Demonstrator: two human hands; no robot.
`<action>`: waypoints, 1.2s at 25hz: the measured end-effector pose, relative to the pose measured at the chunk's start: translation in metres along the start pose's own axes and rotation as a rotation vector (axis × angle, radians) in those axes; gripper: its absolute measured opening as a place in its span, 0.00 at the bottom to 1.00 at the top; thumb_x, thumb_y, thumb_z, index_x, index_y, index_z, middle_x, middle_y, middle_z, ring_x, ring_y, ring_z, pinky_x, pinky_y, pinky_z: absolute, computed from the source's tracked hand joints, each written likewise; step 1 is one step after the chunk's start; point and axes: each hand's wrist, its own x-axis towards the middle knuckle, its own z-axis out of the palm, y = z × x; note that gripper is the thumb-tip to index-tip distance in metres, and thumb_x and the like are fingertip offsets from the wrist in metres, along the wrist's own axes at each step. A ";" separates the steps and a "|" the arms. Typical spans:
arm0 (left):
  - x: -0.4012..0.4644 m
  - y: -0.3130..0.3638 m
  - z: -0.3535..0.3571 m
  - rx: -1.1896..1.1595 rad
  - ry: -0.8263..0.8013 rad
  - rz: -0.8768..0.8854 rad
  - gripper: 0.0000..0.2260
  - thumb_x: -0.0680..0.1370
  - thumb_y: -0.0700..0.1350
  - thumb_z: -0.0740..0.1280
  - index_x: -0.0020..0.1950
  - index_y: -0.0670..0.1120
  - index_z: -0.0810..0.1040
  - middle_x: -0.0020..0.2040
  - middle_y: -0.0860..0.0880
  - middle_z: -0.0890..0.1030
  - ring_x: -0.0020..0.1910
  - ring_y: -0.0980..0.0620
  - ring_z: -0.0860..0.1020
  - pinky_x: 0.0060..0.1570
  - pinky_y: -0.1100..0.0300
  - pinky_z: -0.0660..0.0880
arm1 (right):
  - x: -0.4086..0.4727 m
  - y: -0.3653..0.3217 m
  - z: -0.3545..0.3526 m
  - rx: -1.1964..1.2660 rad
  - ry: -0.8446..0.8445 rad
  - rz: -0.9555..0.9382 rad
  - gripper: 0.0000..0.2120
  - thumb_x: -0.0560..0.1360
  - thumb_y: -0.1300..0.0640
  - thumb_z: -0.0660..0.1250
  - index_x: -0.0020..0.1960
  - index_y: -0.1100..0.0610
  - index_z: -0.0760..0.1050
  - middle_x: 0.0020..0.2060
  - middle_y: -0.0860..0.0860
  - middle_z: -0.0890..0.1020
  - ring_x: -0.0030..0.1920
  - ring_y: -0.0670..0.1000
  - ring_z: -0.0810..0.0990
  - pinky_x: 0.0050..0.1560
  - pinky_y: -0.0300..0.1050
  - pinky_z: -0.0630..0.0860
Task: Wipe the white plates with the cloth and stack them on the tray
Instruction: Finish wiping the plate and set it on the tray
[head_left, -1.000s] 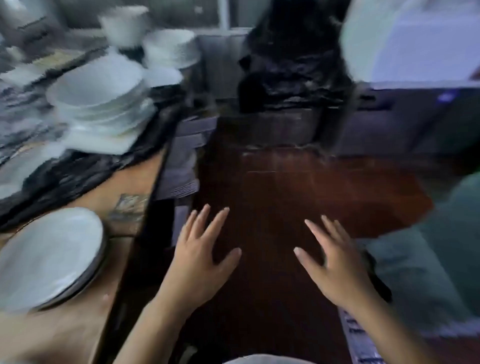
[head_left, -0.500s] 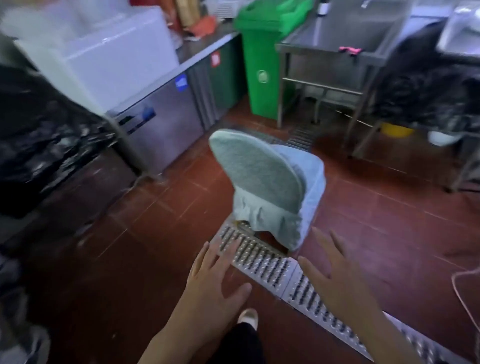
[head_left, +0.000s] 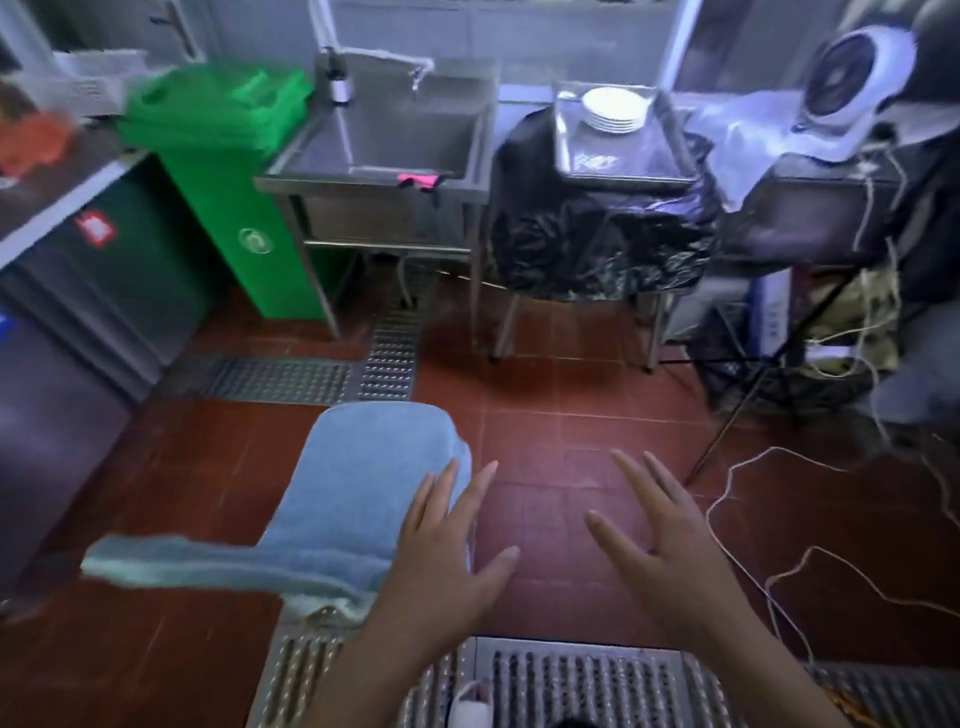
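A stack of white plates (head_left: 613, 110) sits on a metal tray (head_left: 623, 156) far ahead, on a stand draped in black plastic. My left hand (head_left: 447, 551) and my right hand (head_left: 660, 540) are held out low in front of me, fingers straight and spread, holding nothing. A blue-grey cloth (head_left: 363, 499) is draped over a chair just left of my left hand; the fingertips overlap its edge in the view, and I cannot tell if they touch it.
A steel sink (head_left: 395, 140) stands ahead left, with a green bin (head_left: 234, 176) beside it and a steel counter (head_left: 62, 249) at far left. A fan (head_left: 857, 73) sits at back right. Loose cables (head_left: 779, 519) trail over the red floor tiles. Metal drain grates (head_left: 571, 680) run underfoot.
The view has swung right, from the table of plates past the counter to the sink and tray stand. Both hands stay open and spread in front of me; the cloth-covered chair is now at left.
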 end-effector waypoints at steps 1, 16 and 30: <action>0.026 0.002 0.003 0.016 -0.033 0.006 0.34 0.78 0.58 0.68 0.76 0.71 0.51 0.83 0.57 0.47 0.81 0.58 0.41 0.78 0.57 0.44 | 0.016 0.005 -0.006 0.000 0.021 0.039 0.34 0.75 0.40 0.68 0.77 0.36 0.58 0.80 0.45 0.55 0.79 0.49 0.55 0.75 0.55 0.59; 0.446 0.103 0.006 0.004 -0.177 -0.061 0.34 0.79 0.55 0.69 0.78 0.70 0.53 0.81 0.64 0.48 0.80 0.62 0.42 0.77 0.54 0.50 | 0.410 0.112 -0.111 0.165 0.068 0.202 0.31 0.76 0.40 0.67 0.77 0.40 0.61 0.78 0.43 0.61 0.78 0.43 0.56 0.75 0.46 0.57; 0.879 0.092 -0.043 -0.315 -0.175 -0.160 0.32 0.78 0.49 0.72 0.78 0.65 0.62 0.77 0.63 0.62 0.75 0.63 0.60 0.74 0.59 0.58 | 0.821 0.106 -0.173 0.121 0.087 0.267 0.30 0.76 0.44 0.70 0.76 0.42 0.64 0.76 0.41 0.65 0.76 0.40 0.59 0.74 0.39 0.56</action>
